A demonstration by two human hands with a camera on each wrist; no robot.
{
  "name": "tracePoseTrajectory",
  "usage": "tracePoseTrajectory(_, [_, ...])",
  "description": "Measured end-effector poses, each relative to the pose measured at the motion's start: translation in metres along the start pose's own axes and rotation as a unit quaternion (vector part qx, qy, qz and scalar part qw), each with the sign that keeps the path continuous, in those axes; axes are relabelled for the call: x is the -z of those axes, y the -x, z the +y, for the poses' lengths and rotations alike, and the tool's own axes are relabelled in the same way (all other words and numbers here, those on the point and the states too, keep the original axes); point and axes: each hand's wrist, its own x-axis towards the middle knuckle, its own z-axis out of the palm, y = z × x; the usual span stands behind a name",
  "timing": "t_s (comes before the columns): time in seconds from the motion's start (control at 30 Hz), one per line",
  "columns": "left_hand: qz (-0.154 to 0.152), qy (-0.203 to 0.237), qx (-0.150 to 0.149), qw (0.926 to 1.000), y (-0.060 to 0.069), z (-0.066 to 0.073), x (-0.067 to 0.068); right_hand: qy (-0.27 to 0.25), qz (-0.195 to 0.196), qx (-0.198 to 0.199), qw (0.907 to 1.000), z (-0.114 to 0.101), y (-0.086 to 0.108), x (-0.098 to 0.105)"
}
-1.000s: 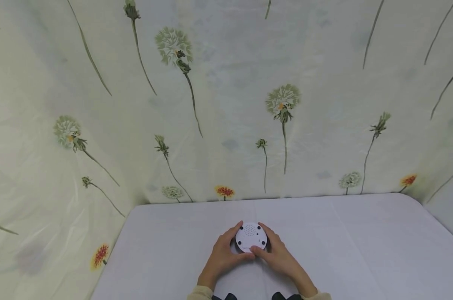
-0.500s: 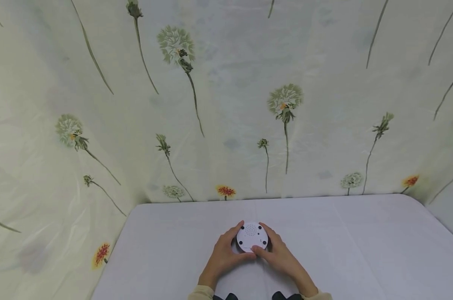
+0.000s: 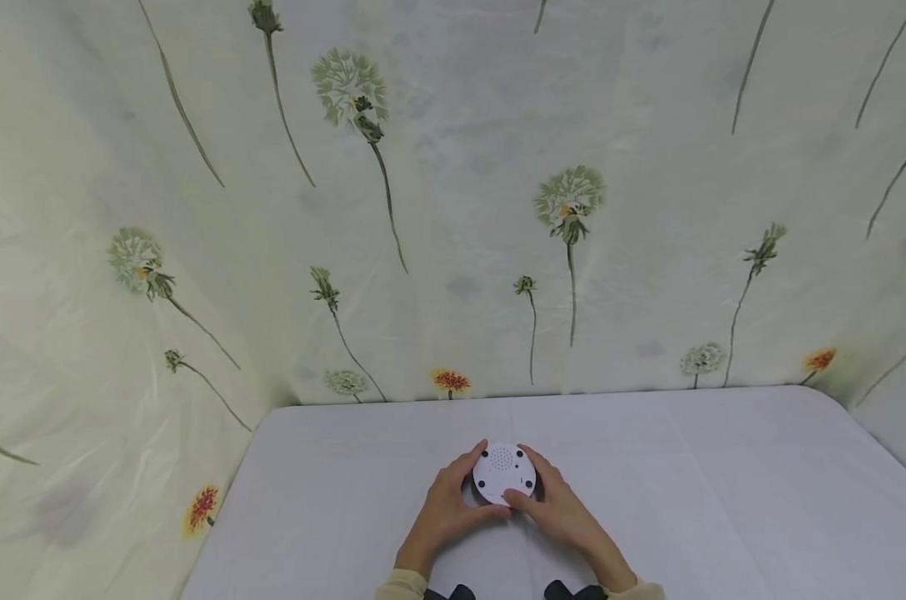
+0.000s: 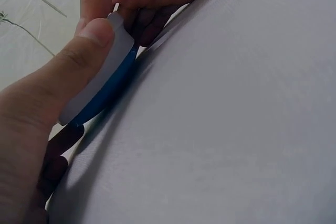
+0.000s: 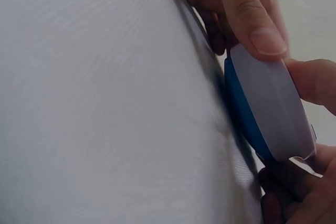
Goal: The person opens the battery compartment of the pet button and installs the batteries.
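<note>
Both hands hold a round device between them, low over the table. Its upturned white face has a patch of small speaker holes and several dark feet near the rim; the lower part is blue, as the left wrist view shows at its blue side. My left hand grips its left edge, thumb along the near rim. Around the right edge curls my right hand, its thumb on the near part of the white face. The wrist views show fingers beneath the blue side, partly in shadow.
A white cloth covers the table. Behind it and to the left hangs a pale curtain printed with dandelions. Two dark objects poke in at the bottom edge of the head view, between the sleeves.
</note>
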Motion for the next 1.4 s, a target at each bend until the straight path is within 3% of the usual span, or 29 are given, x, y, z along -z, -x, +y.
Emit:
tracePoseTrajectory(0.13, [0.002,0.006,-0.005,1.0000,0.002,0.000,0.002,-0.005,-0.005,0.000,1.0000,0.002,-0.002,-0.002])
tracePoseTrajectory(0.3, [0.005,-0.004,0.016,0.9998,0.004,0.000,0.003,-0.020,-0.019,0.020,0.9994,0.008,-0.002,-0.003])
tracePoseTrajectory(0.47, [0.009,-0.002,0.039,0.9992,0.003,0.000,0.003,-0.034,-0.020,0.084,0.9957,0.017,0.000,0.002])
tracePoseTrajectory(0.7, [0.018,0.012,0.039,0.9990,0.004,0.003,0.005,-0.055,-0.034,0.138,0.9883,0.029,0.000,0.010])
tracePoseTrajectory(0.9, [0.019,0.015,0.018,0.9996,0.005,0.005,0.006,-0.079,-0.038,0.230,0.9693,0.035,-0.001,0.011])
tracePoseTrajectory(1.0, [0.023,0.024,-0.007,0.9994,0.004,0.004,0.005,-0.091,-0.034,0.210,0.9729,0.036,-0.001,0.011])
tracePoseTrajectory(1.17, [0.034,0.047,-0.057,0.9967,0.002,0.004,0.003,-0.124,-0.029,0.109,0.9858,0.037,-0.001,0.014])
tracePoseTrajectory(1.3, [0.052,0.045,-0.088,0.9938,0.000,0.003,0.001,-0.147,-0.033,0.062,0.9866,0.033,-0.001,0.017])
tracePoseTrajectory(1.4, [0.058,0.052,-0.103,0.9916,0.000,0.002,0.000,-0.148,-0.041,0.055,0.9866,0.031,-0.001,0.018])
